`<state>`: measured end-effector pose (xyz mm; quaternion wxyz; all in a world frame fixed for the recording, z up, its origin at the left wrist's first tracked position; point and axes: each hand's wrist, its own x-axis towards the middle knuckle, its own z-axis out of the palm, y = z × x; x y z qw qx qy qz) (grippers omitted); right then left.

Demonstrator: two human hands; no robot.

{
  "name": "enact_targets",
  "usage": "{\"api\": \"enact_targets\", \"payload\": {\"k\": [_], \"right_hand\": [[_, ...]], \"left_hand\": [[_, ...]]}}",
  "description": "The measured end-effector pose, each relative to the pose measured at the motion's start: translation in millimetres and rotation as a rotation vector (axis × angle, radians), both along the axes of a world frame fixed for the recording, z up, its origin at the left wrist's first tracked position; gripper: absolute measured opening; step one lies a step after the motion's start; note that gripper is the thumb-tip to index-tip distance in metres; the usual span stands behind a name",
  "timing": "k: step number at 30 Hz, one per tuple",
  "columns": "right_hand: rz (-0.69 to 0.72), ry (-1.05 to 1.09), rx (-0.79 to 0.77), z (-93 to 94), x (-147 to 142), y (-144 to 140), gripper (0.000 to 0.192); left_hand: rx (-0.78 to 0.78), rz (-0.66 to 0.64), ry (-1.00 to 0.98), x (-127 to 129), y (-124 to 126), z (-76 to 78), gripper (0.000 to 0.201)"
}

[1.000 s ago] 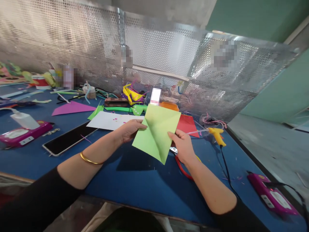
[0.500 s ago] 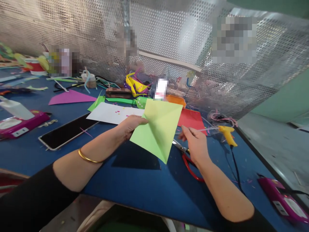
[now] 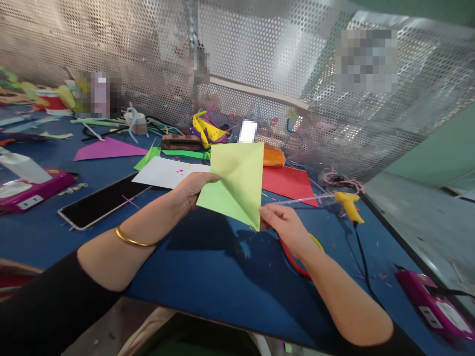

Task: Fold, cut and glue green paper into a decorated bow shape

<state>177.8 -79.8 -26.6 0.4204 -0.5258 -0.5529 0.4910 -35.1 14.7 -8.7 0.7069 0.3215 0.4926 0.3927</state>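
**A:** What are the hands doing with that sheet?

**B:** The left hand (image 3: 191,189) is pinching the upper left edge of the green paper (image 3: 233,183), fingers closed on it, holding it up above the middle of the blue tabletop (image 3: 208,277). The right hand (image 3: 284,225) is closing thumb and fingertips on the paper's bottom corner. The sheet is hanging tilted in the air, a diagonal crease running down it, touching nothing but the two hands.

**A:** So how should the fold be handled well?

**B:** As I judge it, the person is lining up corners, so the left hand should be keeping the top edge taut while the right is guiding the low corner along the crease. Gripping lightly matters; thin paper dents easily.

**A:** Anything close by to mind?

**B:** The red-handled scissors (image 3: 297,257) are lying just under the right wrist, and the yellow glue gun (image 3: 347,203) is resting toward the right edge, its cord trailing to the near side. A white sheet (image 3: 166,173) and a red sheet (image 3: 289,182) are lying behind the paper, toward the far edge.
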Motion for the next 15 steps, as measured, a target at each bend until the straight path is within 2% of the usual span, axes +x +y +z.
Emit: {"api": "enact_targets", "payload": {"k": [4,8,15], "right_hand": [[0.053,-0.031,-0.118,-6.7,-3.8,-1.6,0.037],[0.034,0.034,-0.099,-7.0,-4.9,-1.7,0.036],[-0.058,0.04,-0.072,-7.2,-7.2,-1.9,0.038]], "left_hand": [[0.032,-0.025,-0.033,-1.8,2.4,-3.2,0.032],[0.026,-0.061,-0.095,-0.6,0.8,-2.8,0.033],[0.039,0.007,-0.093,3.1,-1.1,0.7,0.033]]}}
